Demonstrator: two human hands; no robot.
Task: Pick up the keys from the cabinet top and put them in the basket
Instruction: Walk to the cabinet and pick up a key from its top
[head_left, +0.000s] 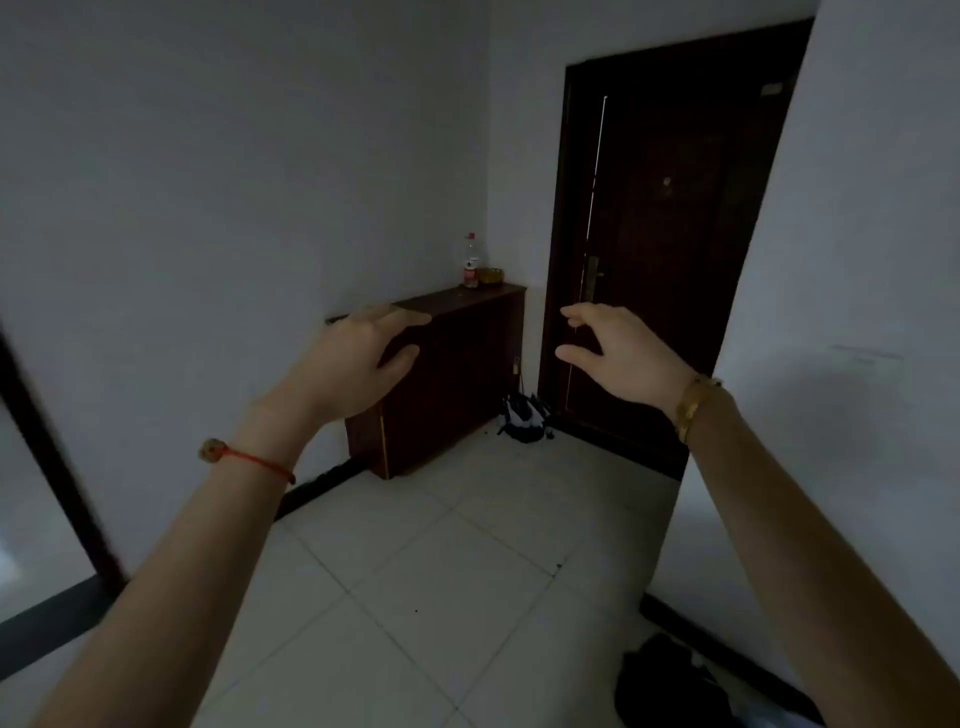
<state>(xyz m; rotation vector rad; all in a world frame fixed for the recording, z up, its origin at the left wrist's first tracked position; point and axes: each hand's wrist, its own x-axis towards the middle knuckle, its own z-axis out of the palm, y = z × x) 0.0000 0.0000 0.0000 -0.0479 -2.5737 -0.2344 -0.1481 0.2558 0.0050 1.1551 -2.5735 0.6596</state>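
A low dark wooden cabinet (457, 374) stands against the left wall, several steps ahead of me. On its far end sits a small yellowish basket (490, 275) beside a clear bottle (471, 261) with a red cap. The keys are too small or hidden to make out on the cabinet top. My left hand (358, 358) is held out in front of me with fingers apart, covering the cabinet's near end in the view. My right hand (618, 353) is also raised and open, in front of the door. Neither hand holds anything.
A dark door (670, 218) stands ajar at the end of the hallway. A black and white bag (524, 415) lies on the tiled floor between cabinet and door. Another dark object (670, 680) lies at the lower right by the white wall.
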